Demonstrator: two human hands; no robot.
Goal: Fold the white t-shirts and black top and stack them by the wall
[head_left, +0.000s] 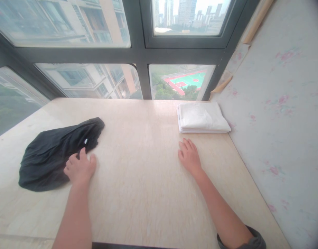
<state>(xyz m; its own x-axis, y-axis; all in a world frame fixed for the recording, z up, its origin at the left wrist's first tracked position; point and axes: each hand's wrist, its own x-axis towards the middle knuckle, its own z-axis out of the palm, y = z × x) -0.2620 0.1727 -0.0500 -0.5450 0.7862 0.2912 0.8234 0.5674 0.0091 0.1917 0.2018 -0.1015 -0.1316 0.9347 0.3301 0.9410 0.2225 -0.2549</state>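
Observation:
A crumpled black garment (50, 152) with a small white label lies on the left part of the ledge. My left hand (80, 167) is at its near right edge, fingers spread and partly over the cloth; nothing shows in its grasp. On the right, a neat stack of folded white cloth (200, 117) lies close to the wall. My right hand (189, 155) is just short of this stack, palm down on or over the ledge, with its fingers stretched out and holding nothing.
The pale, marble-patterned window ledge (138, 166) runs up to dark grey window frames (86, 55). At the right stands a wall (280, 131) with flowered paper, peeling near the window. Buildings and a sports court show through the glass.

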